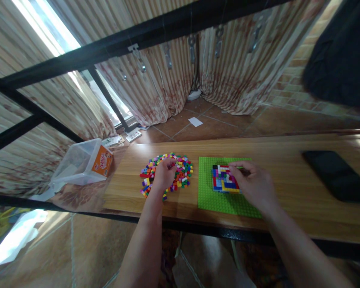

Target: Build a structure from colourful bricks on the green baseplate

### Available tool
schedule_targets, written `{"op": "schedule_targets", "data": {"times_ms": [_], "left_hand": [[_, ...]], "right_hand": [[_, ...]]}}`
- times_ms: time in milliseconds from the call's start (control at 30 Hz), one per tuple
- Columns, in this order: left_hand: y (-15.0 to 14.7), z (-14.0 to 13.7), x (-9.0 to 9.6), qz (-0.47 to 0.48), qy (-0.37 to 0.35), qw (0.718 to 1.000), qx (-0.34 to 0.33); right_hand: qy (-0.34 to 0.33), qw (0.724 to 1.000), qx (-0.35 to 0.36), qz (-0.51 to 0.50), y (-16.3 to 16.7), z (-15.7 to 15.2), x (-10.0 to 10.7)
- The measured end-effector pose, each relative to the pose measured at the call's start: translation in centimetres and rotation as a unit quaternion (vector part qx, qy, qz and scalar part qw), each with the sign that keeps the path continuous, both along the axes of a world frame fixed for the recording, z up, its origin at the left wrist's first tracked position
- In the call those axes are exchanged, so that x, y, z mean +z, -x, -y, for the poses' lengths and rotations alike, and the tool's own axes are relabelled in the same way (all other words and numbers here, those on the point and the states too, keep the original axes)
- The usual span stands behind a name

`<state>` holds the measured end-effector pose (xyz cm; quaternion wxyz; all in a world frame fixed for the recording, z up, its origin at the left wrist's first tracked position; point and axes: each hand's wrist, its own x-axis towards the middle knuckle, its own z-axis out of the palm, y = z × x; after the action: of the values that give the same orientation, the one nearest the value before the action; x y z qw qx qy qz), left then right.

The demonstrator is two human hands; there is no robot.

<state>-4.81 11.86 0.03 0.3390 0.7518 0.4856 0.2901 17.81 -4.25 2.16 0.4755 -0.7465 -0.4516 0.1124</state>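
My left hand [165,173] is over a loose pile of small coloured building bricks [184,170], its fingers pinched together. A dark red brick [172,164] shows at those fingertips. To the right, a green studded baseplate [207,200] lies flat on the table. On it stands a low, roughly square block of multicoloured bricks [225,182]. My right hand [253,184] reaches over the baseplate, thumb and forefinger closed at the block's upper right corner. Whatever is between those fingers is hidden.
The wooden table [291,160] has a dark phone-like slab [337,176] at right. Left of it is a clear plastic bin [81,162] with an orange label. A black metal bar [156,30] with hanging clips crosses ahead, before striped curtains [228,76].
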Motion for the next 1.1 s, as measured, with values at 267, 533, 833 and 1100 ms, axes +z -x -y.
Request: {"op": "schedule_targets", "data": {"times_ms": [267,533,833,1100], "left_hand": [[-0.1,1.0,1.0,-0.090,-0.077,0.993,-0.003],[-0.4,1.7,1.8,-0.188,-0.145,0.971,0.007],[-0.4,2.0,1.8,-0.254,-0.134,0.957,0.040],[-0.3,2.3,2.4,-0.291,-0.128,0.947,0.052]], "right_hand": [[-0.030,0.999,0.037,-0.018,1.4,-0.4,0.1],[-0.035,0.998,0.049,0.003,1.8,-0.7,-0.1],[-0.027,0.998,0.061,0.013,1.9,-0.6,0.0],[-0.027,0.997,0.068,0.019,1.9,-0.5,-0.1]]}}
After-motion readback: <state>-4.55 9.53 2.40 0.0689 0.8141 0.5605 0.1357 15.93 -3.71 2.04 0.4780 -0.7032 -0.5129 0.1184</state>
